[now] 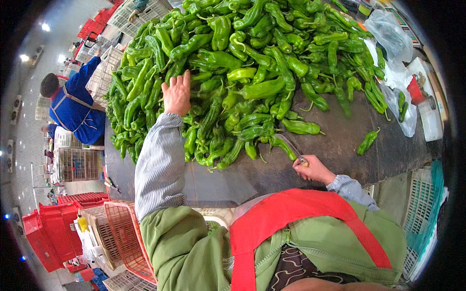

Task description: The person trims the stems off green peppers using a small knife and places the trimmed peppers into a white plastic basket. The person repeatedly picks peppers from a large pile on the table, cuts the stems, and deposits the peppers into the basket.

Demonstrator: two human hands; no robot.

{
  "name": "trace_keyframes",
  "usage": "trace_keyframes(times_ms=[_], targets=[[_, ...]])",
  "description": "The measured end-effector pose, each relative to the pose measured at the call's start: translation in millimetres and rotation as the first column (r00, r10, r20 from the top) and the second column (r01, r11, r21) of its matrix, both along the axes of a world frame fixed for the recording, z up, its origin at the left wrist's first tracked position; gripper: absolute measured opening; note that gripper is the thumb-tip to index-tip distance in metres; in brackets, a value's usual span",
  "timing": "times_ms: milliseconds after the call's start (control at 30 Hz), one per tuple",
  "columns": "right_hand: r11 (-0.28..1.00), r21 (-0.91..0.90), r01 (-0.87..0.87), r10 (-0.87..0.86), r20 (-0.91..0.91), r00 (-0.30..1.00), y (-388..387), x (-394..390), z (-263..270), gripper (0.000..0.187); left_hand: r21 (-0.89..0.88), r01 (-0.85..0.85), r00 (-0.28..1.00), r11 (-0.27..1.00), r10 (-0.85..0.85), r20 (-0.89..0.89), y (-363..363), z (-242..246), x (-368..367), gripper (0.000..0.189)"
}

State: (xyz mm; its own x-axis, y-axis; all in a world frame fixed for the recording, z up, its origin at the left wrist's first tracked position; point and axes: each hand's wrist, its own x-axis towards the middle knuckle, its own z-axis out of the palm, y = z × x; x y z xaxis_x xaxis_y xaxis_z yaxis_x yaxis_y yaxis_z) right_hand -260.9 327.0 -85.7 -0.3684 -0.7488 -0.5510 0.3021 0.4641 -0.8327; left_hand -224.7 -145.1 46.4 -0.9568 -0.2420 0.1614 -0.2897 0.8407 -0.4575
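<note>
A large heap of green peppers (218, 58) covers much of a dark, worn tabletop (225, 185) before me. My left hand (176, 95) reaches onto the left part of the heap, its fingers spread against the peppers; I see nothing held in it. Near the table's front edge, my right hand (311, 169) grips the handle of a small sickle-like knife with a curved metal blade (291, 145). The blade points away to the upper left and its tip lies beside peppers at the heap's near edge. A single pepper (368, 141) lies apart on the right.
Clear plastic bags (391, 34) and a white foam box (429, 120) lie along the right side. An orange plastic basket (125, 232) and red crates (54, 232) stand at lower left. A person in blue (78, 103) works beyond the table's left edge, near white crates (105, 76).
</note>
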Motion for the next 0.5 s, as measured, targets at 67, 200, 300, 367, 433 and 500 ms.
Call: trace_keyframes(times_ms=[67, 200, 300, 367, 433, 500], targets=[[0.999, -0.001, -0.032, 0.032, -0.051, 0.998, -6, -5, 2, 0.014, 0.084, -0.028, 0.999, 0.996, 0.03, -0.016, 1, 6, 0, 0.068], [1.0, 0.0, 0.006, -0.006, -0.049, 0.999, -11, -6, 14, 0.013, 0.422, -0.001, 0.942, 0.907, 0.143, -0.305, 12, 18, 30, 0.063], [0.999, 0.012, 0.031, -0.03, -0.066, 0.997, -13, -5, 29, 0.013, 0.846, 0.144, 0.694, 0.514, 0.556, -0.457, 34, 13, 71, 0.055], [0.999, -0.049, 0.003, -0.007, -0.08, 0.997, -15, -5, 39, 0.013, 0.771, 0.624, 0.56, -0.125, 0.759, -0.331, 50, 7, 100, 0.052], [0.995, -0.095, -0.026, 0.019, -0.073, 0.997, -21, -2, 47, 0.014, 0.295, 0.793, 0.599, -0.534, 0.772, -0.212, 72, -4, 121, 0.059], [0.979, -0.172, -0.106, 0.087, -0.114, 0.99, -29, 2, 55, 0.014, 0.004, 0.722, 0.675, -0.692, 0.703, -0.225, 94, -13, 132, 0.065]])
